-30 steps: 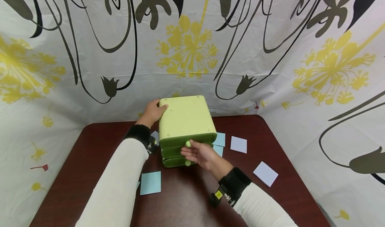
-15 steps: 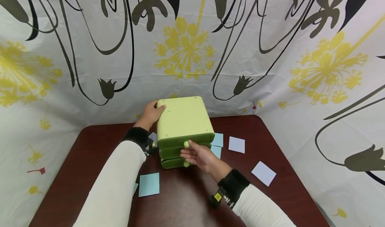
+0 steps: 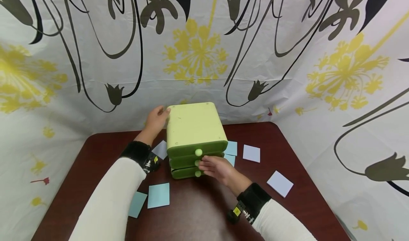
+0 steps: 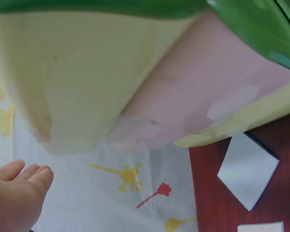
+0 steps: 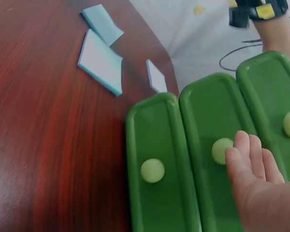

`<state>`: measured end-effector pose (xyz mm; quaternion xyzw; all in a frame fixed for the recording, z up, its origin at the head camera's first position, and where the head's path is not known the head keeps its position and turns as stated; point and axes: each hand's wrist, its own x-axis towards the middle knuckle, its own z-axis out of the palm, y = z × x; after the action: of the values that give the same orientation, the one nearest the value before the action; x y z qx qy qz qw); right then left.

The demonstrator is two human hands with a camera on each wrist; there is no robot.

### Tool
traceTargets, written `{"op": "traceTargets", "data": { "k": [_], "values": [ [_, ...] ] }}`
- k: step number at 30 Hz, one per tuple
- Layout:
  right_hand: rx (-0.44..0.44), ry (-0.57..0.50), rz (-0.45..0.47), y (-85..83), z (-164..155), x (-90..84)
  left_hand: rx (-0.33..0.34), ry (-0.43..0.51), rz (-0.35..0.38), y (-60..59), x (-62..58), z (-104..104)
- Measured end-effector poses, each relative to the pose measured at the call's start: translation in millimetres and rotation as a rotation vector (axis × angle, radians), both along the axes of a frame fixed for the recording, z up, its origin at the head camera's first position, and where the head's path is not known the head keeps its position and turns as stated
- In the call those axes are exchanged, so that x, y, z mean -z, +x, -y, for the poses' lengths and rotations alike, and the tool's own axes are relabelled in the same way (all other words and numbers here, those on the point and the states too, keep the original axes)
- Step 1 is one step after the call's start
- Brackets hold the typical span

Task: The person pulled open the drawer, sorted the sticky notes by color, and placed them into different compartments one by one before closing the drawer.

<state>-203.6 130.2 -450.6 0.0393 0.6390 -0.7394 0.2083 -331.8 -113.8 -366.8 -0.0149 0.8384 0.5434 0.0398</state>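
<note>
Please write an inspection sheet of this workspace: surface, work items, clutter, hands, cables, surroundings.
Surface: dark red-brown table.
Work items: green drawer unit with three shut drawers, each with a pale knob; middle knob.
Clutter: blue and white note pads around the unit.
Hands: left hand open beside the unit's back left corner; right hand open, fingers at the middle knob, not gripping.
Cables: nothing seen.
Surroundings: flower-print cloth behind and at both sides.

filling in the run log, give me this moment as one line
left hand: open, by back left corner of green drawer unit | right hand: open, fingers at middle drawer knob | drawers: all closed | paper squares around unit
</note>
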Motion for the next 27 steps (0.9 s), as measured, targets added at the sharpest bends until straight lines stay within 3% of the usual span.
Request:
{"op": "traceTargets", "data": {
  "k": [8,17,22,27],
  "values": [
    [0.124,0.089,0.017,3.2,-2,11.7,0.015,-0.017,-0.125,35.6,6.7,13],
    [0.136,0.093,0.043,2.7,5,18.3,0.088,0.082,-0.071,70.6,26.7,24],
    [0.107,0.090,0.052,0.4,11,17.7,0.153,0.059,-0.051,80.1,35.8,26],
    [0.081,0.082,0.061,-1.9,17,18.8,0.175,0.018,-0.056,85.2,43.7,22]
  ]
}}
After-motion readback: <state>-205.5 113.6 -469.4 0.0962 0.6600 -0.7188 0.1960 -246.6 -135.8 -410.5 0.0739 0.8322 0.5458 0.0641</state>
